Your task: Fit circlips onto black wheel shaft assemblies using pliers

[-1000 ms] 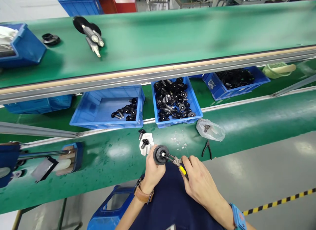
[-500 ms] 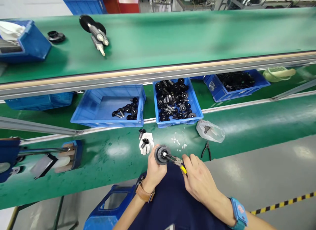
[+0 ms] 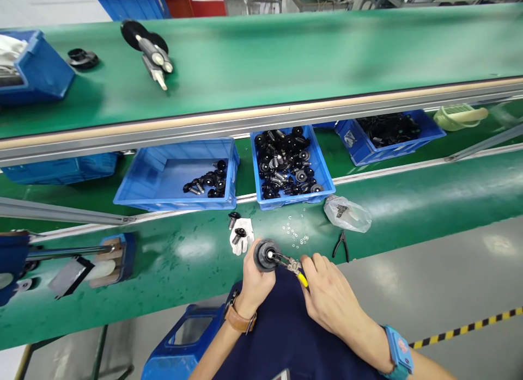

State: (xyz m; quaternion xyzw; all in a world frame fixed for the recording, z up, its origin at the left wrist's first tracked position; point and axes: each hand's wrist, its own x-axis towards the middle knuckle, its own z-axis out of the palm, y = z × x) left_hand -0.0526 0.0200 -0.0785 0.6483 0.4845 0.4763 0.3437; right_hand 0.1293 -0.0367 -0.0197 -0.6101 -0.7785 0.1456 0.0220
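A round black part [image 3: 265, 256] with a pale centre pin faces up in my left hand [image 3: 256, 279], whose fingers are wrapped round it. My right hand [image 3: 329, 293] is closed on pliers [image 3: 293, 264] with yellow grips, and their tips touch the part beside its centre pin. Just beyond my left hand, a white glove [image 3: 246, 243] lies on the green bench with small black parts [image 3: 239, 234] on and beside it. Small white rings [image 3: 301, 240] are scattered ahead of my right hand. A second pair of pliers [image 3: 341, 246], dark, lies further right.
Two blue bins with black parts, one on the left [image 3: 175, 201] and one fuller [image 3: 296, 200], stand behind the bench. A clear plastic bag [image 3: 355, 216] lies right of the rings. A metal-rod fixture [image 3: 118, 260] is at the left. A raised green shelf [image 3: 286, 59] crosses behind.
The view has shifted slightly. My hands, the black part and the pliers hold nearly the same positions relative to each other.
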